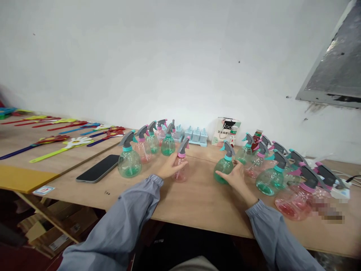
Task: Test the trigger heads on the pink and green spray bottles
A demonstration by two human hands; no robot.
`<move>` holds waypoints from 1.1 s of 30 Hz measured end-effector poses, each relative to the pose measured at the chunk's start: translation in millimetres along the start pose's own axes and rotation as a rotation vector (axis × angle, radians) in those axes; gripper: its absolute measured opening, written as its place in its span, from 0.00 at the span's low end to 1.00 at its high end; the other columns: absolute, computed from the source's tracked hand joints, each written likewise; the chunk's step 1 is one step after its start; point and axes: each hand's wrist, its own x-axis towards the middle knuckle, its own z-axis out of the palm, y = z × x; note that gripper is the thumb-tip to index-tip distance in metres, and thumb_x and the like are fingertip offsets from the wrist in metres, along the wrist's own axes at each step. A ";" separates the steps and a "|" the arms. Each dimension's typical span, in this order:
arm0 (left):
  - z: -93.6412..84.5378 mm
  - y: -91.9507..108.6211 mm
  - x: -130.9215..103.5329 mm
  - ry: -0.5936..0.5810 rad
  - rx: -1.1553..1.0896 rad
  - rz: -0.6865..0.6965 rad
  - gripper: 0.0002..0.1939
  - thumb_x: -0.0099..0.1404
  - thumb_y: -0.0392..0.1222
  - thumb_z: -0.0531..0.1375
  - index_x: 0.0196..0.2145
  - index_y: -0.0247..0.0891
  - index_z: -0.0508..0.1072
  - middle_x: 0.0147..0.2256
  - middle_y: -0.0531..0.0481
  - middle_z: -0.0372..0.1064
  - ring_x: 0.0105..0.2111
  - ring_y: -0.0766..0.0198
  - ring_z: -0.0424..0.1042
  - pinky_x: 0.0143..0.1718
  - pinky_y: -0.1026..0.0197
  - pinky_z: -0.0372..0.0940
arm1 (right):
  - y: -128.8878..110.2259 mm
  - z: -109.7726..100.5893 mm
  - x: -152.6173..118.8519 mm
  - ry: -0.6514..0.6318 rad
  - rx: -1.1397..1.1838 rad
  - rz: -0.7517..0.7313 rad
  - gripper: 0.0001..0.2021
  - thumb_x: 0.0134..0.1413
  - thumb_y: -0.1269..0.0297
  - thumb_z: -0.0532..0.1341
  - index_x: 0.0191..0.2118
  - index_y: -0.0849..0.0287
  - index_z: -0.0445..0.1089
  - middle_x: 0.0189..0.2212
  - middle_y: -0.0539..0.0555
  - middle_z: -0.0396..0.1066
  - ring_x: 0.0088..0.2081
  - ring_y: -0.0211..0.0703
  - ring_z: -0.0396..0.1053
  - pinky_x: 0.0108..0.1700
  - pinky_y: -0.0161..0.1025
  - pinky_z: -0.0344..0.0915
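Note:
My left hand (170,167) is wrapped round the body of a pink spray bottle (181,176), which stands on the wooden table in front of me. Its thumb lies across the front, and the other fingers are partly hidden. To the right, my right hand (236,175) grips a green spray bottle (221,167) with a turquoise collar and grey trigger head, thumb in front and fingers behind. A gap of bare tabletop separates the two bottles. Just left of my left hand stand a green spray bottle (129,164) and a pink spray bottle (143,151).
More spray bottles (295,203) crowd the right side. A phone (98,169) lies at the left, beyond it several plastic hand clappers (76,142). Along the wall (175,64) stand light-blue popsicle moulds (196,136) and a printed box (225,131). The table's front edge (203,226) is near me.

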 end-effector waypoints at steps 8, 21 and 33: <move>-0.8 4.4 -0.9 0.009 -0.019 -0.003 0.20 0.67 0.58 0.59 0.44 0.38 0.70 0.43 0.46 0.72 0.46 0.53 0.72 0.53 0.50 0.67 | 4.6 28.3 49.2 -0.164 -0.191 0.314 0.52 0.40 0.34 0.67 0.65 0.63 0.53 0.58 0.71 0.59 0.60 0.67 0.62 0.60 0.53 0.58; 1.9 -1.1 -1.9 0.003 -0.002 -0.020 0.18 0.67 0.55 0.60 0.45 0.38 0.70 0.43 0.46 0.72 0.46 0.53 0.71 0.53 0.51 0.66 | 14.6 60.6 92.3 -0.051 -0.133 0.520 0.43 0.50 0.44 0.67 0.63 0.68 0.58 0.62 0.76 0.60 0.62 0.68 0.63 0.61 0.54 0.60; 10.7 3.1 -3.6 -0.045 -0.115 -0.079 0.20 0.73 0.53 0.50 0.56 0.39 0.62 0.53 0.40 0.69 0.57 0.52 0.69 0.61 0.47 0.62 | -39.7 46.3 61.4 0.054 0.215 0.242 0.34 0.58 0.34 0.50 0.56 0.59 0.60 0.55 0.65 0.66 0.54 0.53 0.68 0.56 0.48 0.65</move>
